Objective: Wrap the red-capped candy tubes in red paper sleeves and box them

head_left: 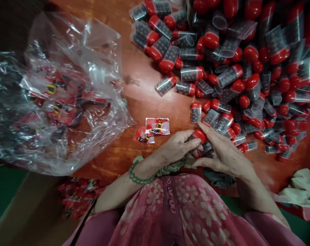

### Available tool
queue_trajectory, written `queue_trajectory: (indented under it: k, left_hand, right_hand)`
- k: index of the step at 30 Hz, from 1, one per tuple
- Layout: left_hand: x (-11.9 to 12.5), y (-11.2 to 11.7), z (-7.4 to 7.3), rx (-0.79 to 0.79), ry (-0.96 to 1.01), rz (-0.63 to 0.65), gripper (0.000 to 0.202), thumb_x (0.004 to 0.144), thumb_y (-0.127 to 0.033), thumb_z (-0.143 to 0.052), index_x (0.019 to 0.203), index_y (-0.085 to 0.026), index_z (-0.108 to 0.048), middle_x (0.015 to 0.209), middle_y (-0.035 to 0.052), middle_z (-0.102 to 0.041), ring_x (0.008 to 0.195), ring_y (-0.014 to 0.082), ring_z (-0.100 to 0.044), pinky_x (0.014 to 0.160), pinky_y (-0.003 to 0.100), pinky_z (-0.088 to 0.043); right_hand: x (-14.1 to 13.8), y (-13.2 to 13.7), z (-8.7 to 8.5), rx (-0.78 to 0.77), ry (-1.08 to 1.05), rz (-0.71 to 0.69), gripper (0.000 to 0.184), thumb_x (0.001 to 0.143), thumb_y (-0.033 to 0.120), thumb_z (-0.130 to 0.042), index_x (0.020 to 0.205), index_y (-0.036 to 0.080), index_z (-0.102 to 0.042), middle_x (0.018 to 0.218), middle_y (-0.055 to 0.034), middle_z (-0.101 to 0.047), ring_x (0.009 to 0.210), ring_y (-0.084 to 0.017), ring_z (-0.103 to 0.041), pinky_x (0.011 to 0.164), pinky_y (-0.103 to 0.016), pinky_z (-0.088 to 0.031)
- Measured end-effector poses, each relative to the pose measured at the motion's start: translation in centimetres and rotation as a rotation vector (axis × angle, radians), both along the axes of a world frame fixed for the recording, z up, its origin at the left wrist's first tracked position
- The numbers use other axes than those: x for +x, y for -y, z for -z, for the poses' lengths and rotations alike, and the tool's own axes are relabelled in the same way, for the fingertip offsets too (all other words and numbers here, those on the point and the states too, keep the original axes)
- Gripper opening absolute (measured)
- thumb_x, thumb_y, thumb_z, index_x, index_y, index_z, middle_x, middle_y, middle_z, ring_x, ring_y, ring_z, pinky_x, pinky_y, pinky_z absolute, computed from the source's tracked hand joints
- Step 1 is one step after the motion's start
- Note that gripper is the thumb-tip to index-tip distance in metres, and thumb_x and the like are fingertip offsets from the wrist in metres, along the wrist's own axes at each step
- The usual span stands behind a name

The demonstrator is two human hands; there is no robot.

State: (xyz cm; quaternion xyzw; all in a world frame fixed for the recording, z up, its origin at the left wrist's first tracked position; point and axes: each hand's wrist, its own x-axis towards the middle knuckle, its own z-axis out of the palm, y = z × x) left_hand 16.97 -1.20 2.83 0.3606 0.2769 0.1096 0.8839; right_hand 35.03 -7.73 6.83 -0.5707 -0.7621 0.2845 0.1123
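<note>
My left hand [175,146] and my right hand [221,152] meet at the near edge of the red-brown table [139,85]. Together they grip a small clear tube with a red cap [199,135], and more tubes [205,150] are bunched under the fingers. My left fingers pinch the capped end. My right fingers curl over the bundle from the right. A green bead bracelet [138,177] circles my left wrist. Two small red printed packets [155,128] lie flat just left of my left hand.
A big heap of red-capped clear tubes [234,68] covers the table's right and far side. A crumpled clear plastic bag [55,95] holding red packets lies on the left. More red packets [78,196] sit in a box below the table edge. A cloth [300,191] lies at right.
</note>
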Motion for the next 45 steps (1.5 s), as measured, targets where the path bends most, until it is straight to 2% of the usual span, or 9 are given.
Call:
queue_trajectory:
  k: [6, 12, 15, 18, 21, 25, 32, 38, 45]
  left_hand:
    - [-0.9, 0.1, 1.1, -0.185, 0.170, -0.062, 0.041, 0.074, -0.050, -0.077, 0.086, -0.012, -0.067, 0.080, 0.0050, -0.069, 0.073, 0.0126, -0.063, 0.072, 0.025, -0.050]
    - [-3.0, 0.6, 0.5, -0.006, 0.119, -0.068, 0.047, 0.078, -0.057, -0.071, 0.091, -0.012, -0.069, 0.094, 0.0073, -0.072, 0.087, 0.0175, -0.066, 0.083, 0.031, -0.052]
    - [-5.7, 0.9, -0.8, 0.308, -0.090, -0.076, 0.045, 0.094, -0.050, -0.053, 0.116, -0.014, -0.066, 0.110, 0.0104, -0.073, 0.101, 0.0201, -0.067, 0.092, 0.034, -0.053]
    - [-8.1, 1.1, -0.8, 0.813, -0.416, -0.256, 0.041, 0.099, -0.038, -0.046, 0.131, -0.016, -0.059, 0.122, 0.0127, -0.071, 0.112, 0.0217, -0.066, 0.101, 0.039, -0.052]
    - [-8.9, 1.2, 1.0, 1.380, -0.684, -0.291, 0.039, 0.094, -0.031, -0.058, 0.130, -0.016, -0.060, 0.136, 0.0173, -0.062, 0.127, 0.0284, -0.058, 0.109, 0.049, -0.047]
    - [-8.3, 0.8, 4.0, 1.695, -0.773, -0.175, 0.036, 0.092, -0.025, -0.059, 0.124, -0.008, -0.062, 0.130, 0.0235, -0.061, 0.124, 0.0317, -0.057, 0.103, 0.050, -0.050]
    - [-7.8, 0.3, 5.2, 1.888, -0.691, -0.308, 0.021, 0.093, -0.008, -0.049, 0.102, -0.009, -0.069, 0.099, 0.0137, -0.071, 0.090, 0.0204, -0.060, 0.083, 0.034, -0.053]
    - [-7.8, -0.2, 5.2, 1.705, -0.635, -0.441, 0.015, 0.094, -0.016, -0.055, 0.083, -0.015, -0.064, 0.085, 0.0064, -0.070, 0.079, 0.0160, -0.060, 0.074, 0.030, -0.052]
    - [-7.8, 0.2, 5.2, 1.695, -0.778, -0.212, 0.034, 0.098, -0.015, -0.039, 0.123, -0.006, -0.060, 0.113, 0.0204, -0.066, 0.099, 0.0262, -0.060, 0.085, 0.042, -0.051]
  right_hand:
    - [0.2, -1.7, -0.8, -0.002, -0.032, -0.223, 0.094, 0.085, 0.048, -0.070, 0.158, 0.021, -0.017, 0.156, -0.0188, -0.038, 0.144, -0.033, -0.040, 0.112, -0.051, -0.044]
    - [-1.3, -1.6, -0.1, 0.259, 0.067, -0.364, 0.047, 0.096, 0.011, -0.050, 0.142, 0.016, -0.045, 0.127, -0.0152, -0.065, 0.118, -0.024, -0.060, 0.100, -0.041, -0.050]
    - [-1.2, -1.4, 0.5, 0.250, 0.014, -0.325, 0.039, 0.096, 0.010, -0.048, 0.135, 0.016, -0.052, 0.117, -0.0138, -0.068, 0.107, -0.022, -0.065, 0.093, -0.038, -0.053]
    - [-1.3, -1.3, 1.3, 0.160, -0.167, -0.150, 0.029, 0.096, 0.017, -0.053, 0.124, 0.020, -0.061, 0.109, -0.0101, -0.071, 0.099, -0.021, -0.068, 0.087, -0.035, -0.056]
    - [-1.8, -1.1, 2.6, -0.038, -0.480, 0.193, 0.020, 0.093, 0.030, -0.062, 0.111, 0.023, -0.068, 0.103, -0.0066, -0.073, 0.093, -0.020, -0.071, 0.081, -0.036, -0.059]
    - [-2.4, -0.9, 3.7, -0.272, -0.926, 0.645, 0.029, 0.085, 0.044, -0.071, 0.108, 0.026, -0.066, 0.086, -0.0012, -0.075, 0.070, -0.018, -0.074, 0.063, -0.033, -0.062]
    - [-2.4, -1.5, 2.9, -0.380, -1.110, 0.687, 0.031, 0.076, 0.037, -0.081, 0.096, 0.024, -0.062, 0.089, -0.0007, -0.076, 0.071, -0.017, -0.075, 0.060, -0.028, -0.062]
    - [-3.2, -2.0, 2.4, -0.476, -1.099, 0.638, 0.031, 0.077, 0.037, -0.080, 0.096, 0.022, -0.061, 0.085, 0.0001, -0.074, 0.067, -0.013, -0.072, 0.058, -0.024, -0.061]
    - [-4.4, -2.1, 2.4, -0.520, -1.151, 0.709, 0.035, 0.066, 0.030, -0.087, 0.088, 0.021, -0.061, 0.077, 0.0033, -0.071, 0.066, -0.013, -0.072, 0.058, -0.022, -0.060]
